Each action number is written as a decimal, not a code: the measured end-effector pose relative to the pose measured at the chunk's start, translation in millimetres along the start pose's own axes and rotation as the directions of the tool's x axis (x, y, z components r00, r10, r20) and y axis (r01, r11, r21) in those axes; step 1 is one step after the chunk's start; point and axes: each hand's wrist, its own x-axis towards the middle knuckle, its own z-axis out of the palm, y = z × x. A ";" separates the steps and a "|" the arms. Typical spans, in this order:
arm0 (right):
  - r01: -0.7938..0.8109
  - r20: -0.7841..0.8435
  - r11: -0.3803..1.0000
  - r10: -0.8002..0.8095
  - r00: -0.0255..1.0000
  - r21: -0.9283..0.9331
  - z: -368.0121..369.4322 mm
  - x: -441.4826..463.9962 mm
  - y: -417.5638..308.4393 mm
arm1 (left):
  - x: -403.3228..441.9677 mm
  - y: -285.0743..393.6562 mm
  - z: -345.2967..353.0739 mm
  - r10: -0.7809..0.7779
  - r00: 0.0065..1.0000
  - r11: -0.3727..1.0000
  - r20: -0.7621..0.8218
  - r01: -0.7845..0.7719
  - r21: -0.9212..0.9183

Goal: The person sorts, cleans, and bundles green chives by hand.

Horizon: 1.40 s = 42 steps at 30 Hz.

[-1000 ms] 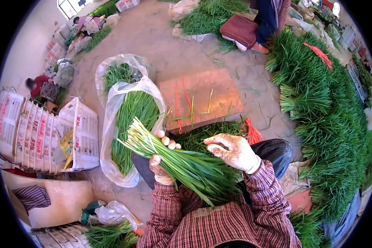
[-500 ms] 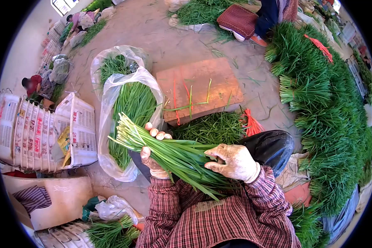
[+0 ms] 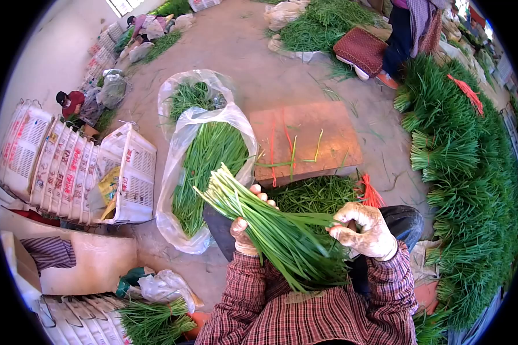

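My left hand [image 3: 244, 238], in a stained pale glove, is wrapped round a bunch of garlic chives [image 3: 270, 224]. The bunch lies slanted above my lap, white stem ends at upper left and green tips at lower right. My right hand [image 3: 367, 231], also gloved, has thumb and forefinger closed on a few green chive leaves at the right side of the bunch. In front of my knees stands a low wooden block [image 3: 311, 138] with red ties [image 3: 273, 152] and loose leaf bits on top. Loose chive leaves [image 3: 313, 195] are heaped between it and me.
To the left stand clear plastic bags [image 3: 172, 221] filled with chives, and stacked white crates [image 3: 69, 167]. Many chive bunches [image 3: 466, 201] form a long pile on the right. Red ties [image 3: 371, 192] hang by my right knee. Other people [image 3: 72, 103] sit or stand farther off.
My right hand has drawn away to the right from the bunch, pulling a few leaves outward. My left hand keeps its hold. The view has shifted, so the surroundings sit farther right and lower.
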 end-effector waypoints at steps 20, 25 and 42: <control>0.271 -0.107 0.706 -0.268 0.957 0.654 10.2 42.8 -13.1 | -3.0 -10.9 9.2 -0.177 0.979 0.984 0.098 0.174 0.040; 0.358 -0.184 0.604 -0.331 0.925 0.712 26.4 75.8 -35.9 | -3.3 -20.1 -3.7 -0.264 0.930 0.964 0.257 0.262 0.041; 0.567 -0.398 0.517 -0.407 0.822 0.641 -40.4 133.1 -52.8 | -10.1 -24.8 16.5 -0.252 0.940 0.968 0.230 0.241 0.074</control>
